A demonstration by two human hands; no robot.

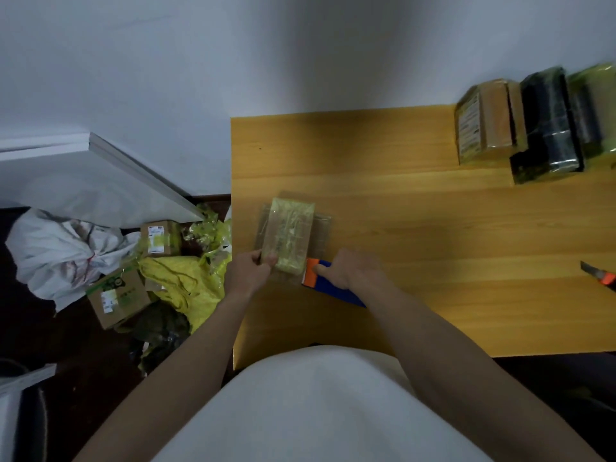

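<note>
Shirt (316, 411); hands (248, 270) (346, 271) grip yellowish, seemingly taped parcel (291, 235), blue-orange tool (328, 285).

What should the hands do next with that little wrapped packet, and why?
Probably slide the blue and orange tool along the packet's near edge to slit the wrap. The left hand pinches the packet's near corner on the table, and the right hand grips the tool right beside it.

wall (166, 61): plain white | floor (50, 328): dark | wood table (433, 228) | dim light
</note>
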